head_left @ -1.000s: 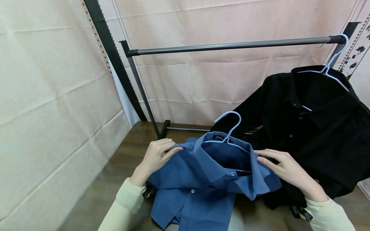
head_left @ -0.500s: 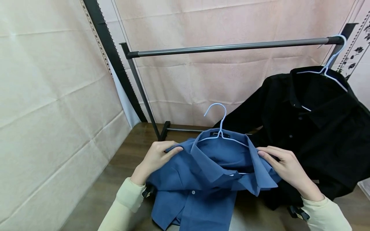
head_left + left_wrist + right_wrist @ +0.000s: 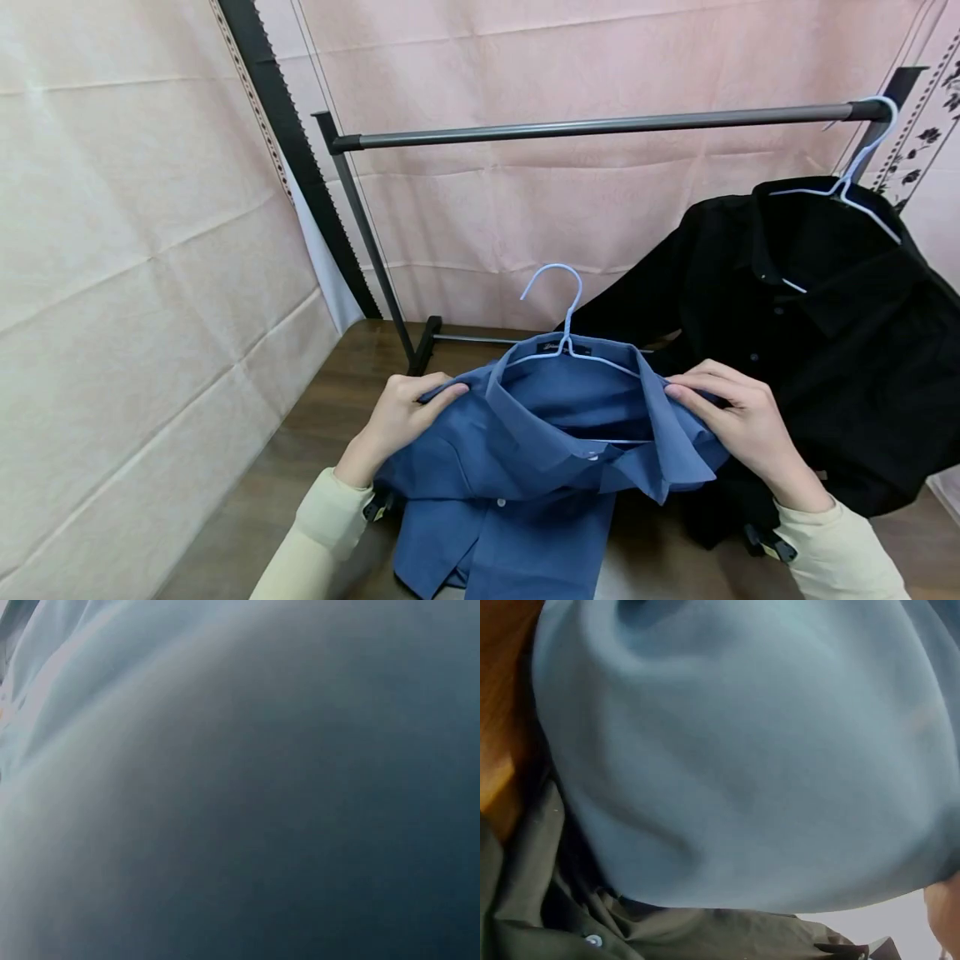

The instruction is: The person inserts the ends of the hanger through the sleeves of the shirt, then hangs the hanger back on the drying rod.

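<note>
A blue shirt (image 3: 540, 467) is held up above the table with a pale blue hanger (image 3: 573, 296) inside its collar, the hook standing free above the neck. My left hand (image 3: 401, 417) pinches the shirt's shoulder at the left between thumb and fingers. At the right shoulder, beside the collar, my right hand (image 3: 738, 421) pinches the cloth in the same way. Blurred blue cloth (image 3: 262, 795) fills nearly all of the left wrist view. In the right wrist view, the shirt's cloth (image 3: 765, 765) covers most of the frame, and only an edge of the hand shows.
Behind the shirt stands a dark metal clothes rack (image 3: 600, 127) with a horizontal top bar. A black shirt (image 3: 817, 333) hangs at its right end on another pale blue hanger (image 3: 873, 146). Below lies a brown wooden table (image 3: 300, 467). Pale cloth curtains (image 3: 150, 250) enclose the left and back.
The hanger's hook has swung left and risen, now standing more upright in the collar. My right hand has shifted slightly on the right shoulder; the left hand stays nearly in place.
</note>
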The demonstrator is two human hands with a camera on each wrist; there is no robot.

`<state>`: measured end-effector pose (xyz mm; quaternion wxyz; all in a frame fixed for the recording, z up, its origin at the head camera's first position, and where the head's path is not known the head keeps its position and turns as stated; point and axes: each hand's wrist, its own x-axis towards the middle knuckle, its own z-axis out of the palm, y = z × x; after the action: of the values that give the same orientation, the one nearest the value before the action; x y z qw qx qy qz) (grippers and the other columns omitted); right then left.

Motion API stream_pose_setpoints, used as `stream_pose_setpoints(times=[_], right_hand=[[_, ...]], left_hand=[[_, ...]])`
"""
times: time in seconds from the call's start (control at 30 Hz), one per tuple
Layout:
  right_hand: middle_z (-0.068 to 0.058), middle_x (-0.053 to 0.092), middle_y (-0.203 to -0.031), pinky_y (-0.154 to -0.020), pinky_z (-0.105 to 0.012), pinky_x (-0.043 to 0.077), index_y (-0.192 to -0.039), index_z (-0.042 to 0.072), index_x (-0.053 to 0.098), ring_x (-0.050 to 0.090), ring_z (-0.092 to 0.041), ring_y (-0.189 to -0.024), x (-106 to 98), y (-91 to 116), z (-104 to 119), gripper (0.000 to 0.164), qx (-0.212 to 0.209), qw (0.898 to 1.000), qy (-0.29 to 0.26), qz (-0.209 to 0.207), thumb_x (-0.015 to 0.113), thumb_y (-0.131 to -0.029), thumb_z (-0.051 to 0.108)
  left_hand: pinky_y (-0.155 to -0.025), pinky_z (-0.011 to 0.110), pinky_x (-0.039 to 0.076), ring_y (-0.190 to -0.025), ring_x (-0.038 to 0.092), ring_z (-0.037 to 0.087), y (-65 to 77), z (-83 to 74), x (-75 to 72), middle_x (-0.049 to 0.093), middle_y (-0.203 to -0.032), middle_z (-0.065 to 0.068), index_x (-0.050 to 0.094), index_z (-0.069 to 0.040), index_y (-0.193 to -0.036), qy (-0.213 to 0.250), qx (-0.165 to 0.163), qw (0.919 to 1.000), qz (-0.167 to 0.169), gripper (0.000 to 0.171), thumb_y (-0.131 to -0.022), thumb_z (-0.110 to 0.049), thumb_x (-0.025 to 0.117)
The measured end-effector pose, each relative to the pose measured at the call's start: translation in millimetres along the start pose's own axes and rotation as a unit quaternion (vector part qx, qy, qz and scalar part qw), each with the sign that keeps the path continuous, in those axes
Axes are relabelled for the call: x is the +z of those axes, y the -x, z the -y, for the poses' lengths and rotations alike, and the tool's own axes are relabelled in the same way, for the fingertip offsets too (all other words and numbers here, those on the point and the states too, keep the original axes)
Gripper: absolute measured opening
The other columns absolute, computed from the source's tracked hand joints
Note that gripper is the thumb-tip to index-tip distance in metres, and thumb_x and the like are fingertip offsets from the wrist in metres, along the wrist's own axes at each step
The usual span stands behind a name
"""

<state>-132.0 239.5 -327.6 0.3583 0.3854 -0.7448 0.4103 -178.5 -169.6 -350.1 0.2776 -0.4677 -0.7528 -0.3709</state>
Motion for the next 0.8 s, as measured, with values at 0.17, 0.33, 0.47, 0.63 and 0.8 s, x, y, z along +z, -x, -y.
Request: stream_pose_setpoints(times=[0.17, 0.33, 0.47, 0.63, 0.8], right_hand=[[-0.007, 0.064, -0.08, -0.062, -0.014, 0.038, -0.087, 0.0, 0.072, 0.052, -0.007, -0.069, -5, -5, 1, 0.018, -0.009, 1.0, 0.001, -0.019, 0.069, -0.075, -0.013], [-0.005, 0.063, -0.08, -0.059, -0.015, 0.036, -0.087, 0.001, 0.071, 0.048, -0.005, -0.066, -7, -13, 13, 0.016, -0.018, 1.0, 0.009, -0.023, 0.067, -0.077, -0.012], [-0.005, 0.063, -0.079, -0.058, -0.015, 0.035, -0.087, 0.0, 0.071, 0.048, -0.006, -0.066, -7, -18, 21, 0.013, -0.043, 0.999, -0.022, -0.01, 0.068, -0.079, -0.009], [-0.005, 0.061, -0.078, -0.055, -0.016, 0.034, -0.089, -0.002, 0.07, 0.046, -0.004, -0.066, -7, -24, 20, 0.008, -0.073, 0.995, -0.057, 0.018, 0.07, -0.082, 0.0], [-0.01, 0.062, -0.084, -0.065, -0.015, 0.037, -0.092, -0.005, 0.07, 0.05, -0.008, -0.074, -9, -28, 17, 0.011, -0.055, 0.998, -0.02, -0.026, 0.069, -0.084, 0.003]], left_hand=[[-0.062, 0.018, 0.05, -0.072, 0.065, 0.004, -5.8, -5.5, -1.0, 0.07, -0.087, -0.001, 0.072, -0.01, -0.099, -0.034, 0.028, 0.999, 0.008, 0.013, -0.087, -0.01, 0.066], [-0.057, 0.019, 0.05, -0.068, 0.066, 0.007, -11.1, -10.7, -3.1, 0.071, -0.085, 0.002, 0.074, -0.008, -0.097, -0.131, 0.053, 0.9899, -0.014, 0.015, -0.086, -0.017, 0.069], [-0.052, 0.021, 0.049, -0.062, 0.065, 0.008, -19.5, -20.6, -10.5, 0.071, -0.081, 0.002, 0.074, -0.009, -0.094, -0.196, 0.086, 0.9756, -0.048, 0.014, -0.085, -0.019, 0.069], [-0.039, 0.018, 0.036, -0.045, 0.054, 0.006, -30.8, -33.3, -22.1, 0.064, -0.063, -0.002, 0.073, -0.01, -0.097, -0.253, 0.147, 0.9519, -0.09, 0.016, -0.087, -0.021, 0.068], [-0.036, 0.018, 0.022, -0.038, 0.042, 0.005, -35.0, -39.6, -29.3, 0.046, -0.049, -0.005, 0.072, -0.01, -0.102, -0.29, 0.201, 0.9271, -0.126, 0.022, -0.086, -0.023, 0.069]])
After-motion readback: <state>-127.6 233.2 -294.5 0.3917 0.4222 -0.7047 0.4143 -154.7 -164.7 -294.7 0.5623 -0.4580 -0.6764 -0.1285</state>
